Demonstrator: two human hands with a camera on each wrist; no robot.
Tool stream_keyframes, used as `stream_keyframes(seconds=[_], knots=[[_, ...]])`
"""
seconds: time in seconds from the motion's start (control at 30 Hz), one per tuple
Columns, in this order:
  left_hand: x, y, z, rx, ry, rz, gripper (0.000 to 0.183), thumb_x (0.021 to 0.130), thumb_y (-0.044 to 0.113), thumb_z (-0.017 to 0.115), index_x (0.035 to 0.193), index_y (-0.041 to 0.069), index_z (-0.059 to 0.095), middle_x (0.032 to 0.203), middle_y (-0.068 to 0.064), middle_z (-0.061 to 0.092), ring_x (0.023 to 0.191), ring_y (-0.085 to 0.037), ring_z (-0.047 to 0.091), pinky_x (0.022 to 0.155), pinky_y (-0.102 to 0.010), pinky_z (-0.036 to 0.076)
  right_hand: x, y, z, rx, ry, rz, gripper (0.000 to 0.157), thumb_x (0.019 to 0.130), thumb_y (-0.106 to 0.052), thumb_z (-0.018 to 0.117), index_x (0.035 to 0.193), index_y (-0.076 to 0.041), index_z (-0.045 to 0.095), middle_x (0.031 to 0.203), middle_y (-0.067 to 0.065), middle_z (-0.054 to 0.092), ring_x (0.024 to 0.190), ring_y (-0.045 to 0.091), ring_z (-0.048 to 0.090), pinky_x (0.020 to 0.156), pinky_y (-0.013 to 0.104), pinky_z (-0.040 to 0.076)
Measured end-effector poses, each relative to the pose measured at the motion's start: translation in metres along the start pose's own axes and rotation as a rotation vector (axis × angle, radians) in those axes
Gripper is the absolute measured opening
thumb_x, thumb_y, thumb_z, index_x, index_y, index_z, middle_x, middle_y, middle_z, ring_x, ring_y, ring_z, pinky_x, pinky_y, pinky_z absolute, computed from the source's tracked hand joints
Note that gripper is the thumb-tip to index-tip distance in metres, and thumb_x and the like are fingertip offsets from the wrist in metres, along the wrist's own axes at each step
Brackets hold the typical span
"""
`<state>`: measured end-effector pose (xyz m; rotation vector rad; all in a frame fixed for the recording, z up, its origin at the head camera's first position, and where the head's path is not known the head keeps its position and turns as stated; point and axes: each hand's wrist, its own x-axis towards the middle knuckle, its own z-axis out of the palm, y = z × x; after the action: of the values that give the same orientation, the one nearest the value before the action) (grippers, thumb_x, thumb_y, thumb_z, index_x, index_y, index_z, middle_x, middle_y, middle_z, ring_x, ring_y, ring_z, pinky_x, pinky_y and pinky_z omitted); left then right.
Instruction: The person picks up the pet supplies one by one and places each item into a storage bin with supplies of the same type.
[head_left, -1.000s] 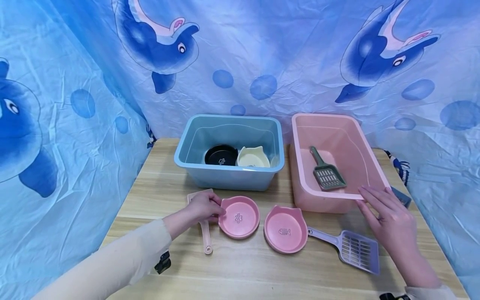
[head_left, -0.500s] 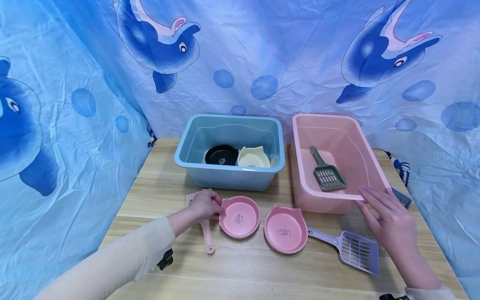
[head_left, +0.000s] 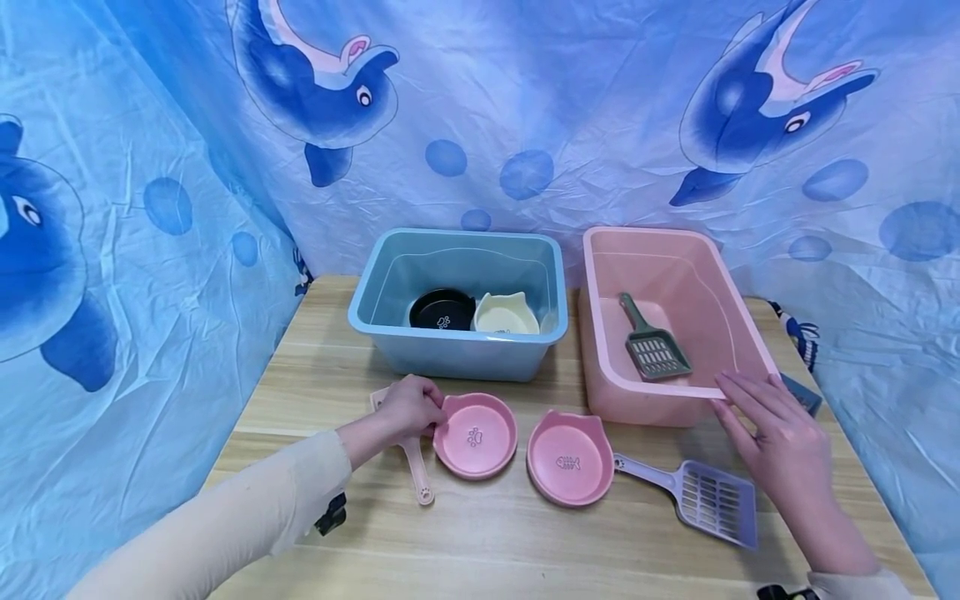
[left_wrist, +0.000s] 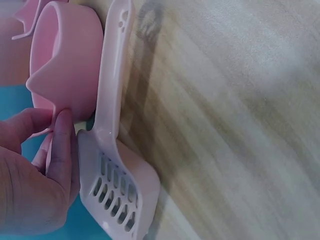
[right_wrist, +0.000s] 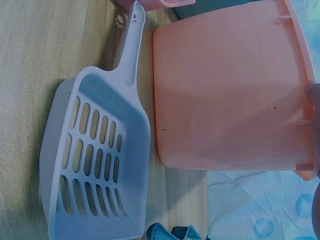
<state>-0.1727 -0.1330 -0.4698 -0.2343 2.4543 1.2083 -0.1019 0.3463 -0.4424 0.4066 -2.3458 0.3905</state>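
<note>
Head cam showed us the left hand (head_left: 408, 406) at the pink paw-print bowl (head_left: 476, 437) on the table (head_left: 480, 550), while the right hand (head_left: 783, 437) pinched the rim of the pink tub (head_left: 652, 409), thumb outside, maybe to steady it. Left wrist let us see thumb and fingers closed on the bowl's pointy ear, probably because it made a handy grip, with a pale pink scoop (left_wrist: 106, 120) just beside. Right wrist mostly got us the lavender scoop (right_wrist: 130, 135) near that tub, with too little finger to tell how curled they were.
</note>
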Motion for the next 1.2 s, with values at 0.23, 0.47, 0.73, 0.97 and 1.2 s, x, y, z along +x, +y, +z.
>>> stream_keyframes(seconds=[0.23, 0.47, 0.73, 0.97, 1.2], knots=[[-0.003, 0.009, -0.008, 0.080, -0.004, 0.043, 0.013, 0.085, -0.001, 0.081, 0.094, 0.007, 0.074, 0.080, -0.009, 0.070, 0.069, -0.021, 0.069, 0.059, -0.026, 0.057, 0.001, 0.001, 0.002, 0.017, 0.043, -0.002, 0.063, 0.108, -0.063, 0.051, 0.129, -0.010, 0.078, 0.120, 0.018, 0.078, 0.102, 0.048, 0.073, 0.126, 0.039, 0.035], [-0.009, 0.015, -0.017, 0.206, 0.057, 0.172, 0.014, 0.083, 0.001, 0.083, 0.090, 0.010, 0.075, 0.073, -0.003, 0.069, 0.064, -0.017, 0.066, 0.057, -0.026, 0.053, 0.001, 0.001, 0.002, 0.022, 0.039, -0.007, 0.066, 0.108, -0.064, 0.049, 0.128, -0.009, 0.079, 0.120, 0.018, 0.078, 0.103, 0.048, 0.073, 0.126, 0.042, 0.036], [-0.024, 0.020, -0.027, 0.348, 0.137, 0.391, 0.018, 0.079, 0.002, 0.087, 0.084, 0.016, 0.075, 0.076, 0.006, 0.068, 0.076, -0.012, 0.063, 0.070, -0.030, 0.056, 0.002, 0.000, 0.002, 0.012, 0.033, -0.003, 0.069, 0.108, -0.066, 0.046, 0.128, -0.009, 0.078, 0.120, 0.018, 0.078, 0.103, 0.048, 0.074, 0.127, 0.039, 0.034], [-0.040, 0.025, -0.035, 0.500, 0.217, 0.599, 0.021, 0.077, 0.000, 0.085, 0.082, 0.017, 0.074, 0.078, 0.006, 0.068, 0.073, -0.008, 0.061, 0.068, -0.027, 0.056, 0.001, 0.001, 0.003, 0.014, 0.042, -0.012, 0.067, 0.108, -0.064, 0.049, 0.127, -0.007, 0.079, 0.120, 0.019, 0.077, 0.104, 0.049, 0.074, 0.128, 0.035, 0.031], [-0.064, 0.048, -0.054, 0.620, 0.274, 0.813, 0.020, 0.077, -0.004, 0.083, 0.081, 0.013, 0.074, 0.076, 0.001, 0.065, 0.070, -0.012, 0.060, 0.063, -0.028, 0.055, 0.000, 0.000, 0.002, 0.007, 0.020, -0.007, 0.068, 0.109, -0.063, 0.047, 0.126, -0.006, 0.079, 0.120, 0.019, 0.077, 0.103, 0.047, 0.073, 0.127, 0.039, 0.034]])
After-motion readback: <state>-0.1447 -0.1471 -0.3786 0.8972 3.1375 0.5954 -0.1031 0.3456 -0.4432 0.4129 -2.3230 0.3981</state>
